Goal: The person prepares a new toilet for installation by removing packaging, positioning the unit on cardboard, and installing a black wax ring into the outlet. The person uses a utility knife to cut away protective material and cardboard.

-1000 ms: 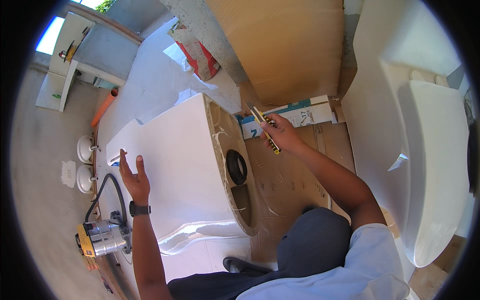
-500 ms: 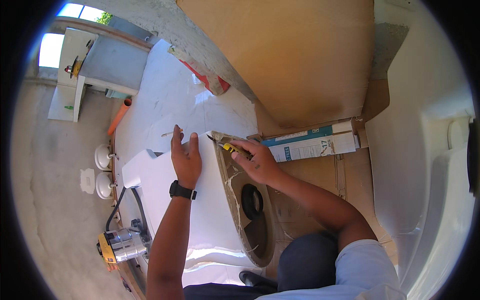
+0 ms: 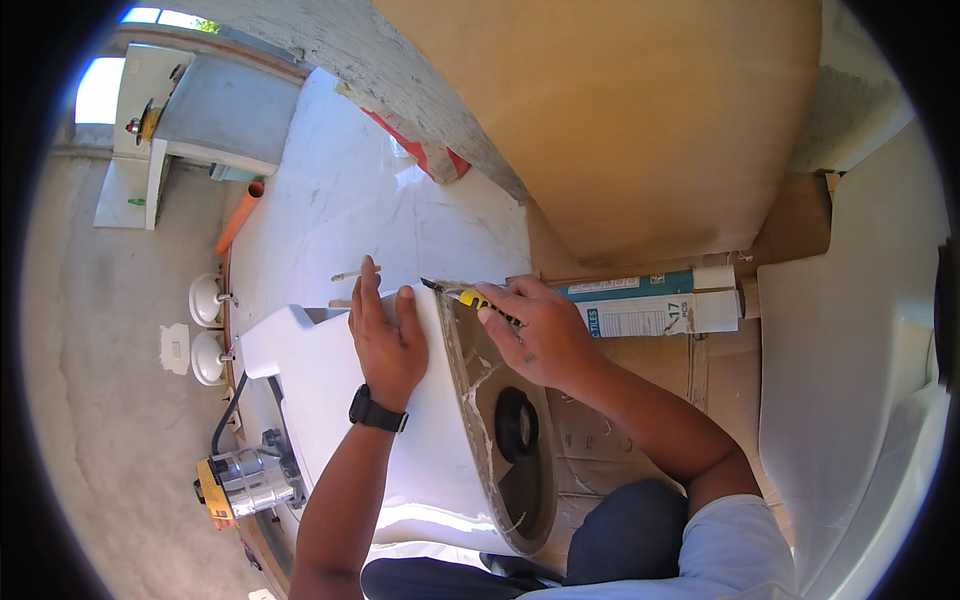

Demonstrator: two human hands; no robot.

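Observation:
A white toilet bowl (image 3: 350,440) lies on its side before me, its hollow underside turned right. Along that underside runs a rough edge (image 3: 473,390) with ragged pale residue, and a black rubber ring (image 3: 516,425) sits inside. My right hand (image 3: 545,335) grips a yellow-and-black utility knife (image 3: 476,299), its blade pointing left at the far corner of that edge. My left hand (image 3: 390,345), below a black wristwatch, rests with fingers stretched out on the bowl's white side. A thin whitish stick (image 3: 350,275) shows by its fingertips; whether they hold it I cannot tell.
A tile box (image 3: 650,312) lies beyond my right hand on cardboard (image 3: 650,380). A large brown board (image 3: 620,120) stands at the far side. White curved ware (image 3: 850,330) fills the right. At left are a wet-dry vacuum (image 3: 245,482) and an orange pipe (image 3: 240,218).
The view has shifted slightly. Both hands stay by the bowl's far corner, the right still gripping the utility knife, its blade now slightly farther from the edge's corner.

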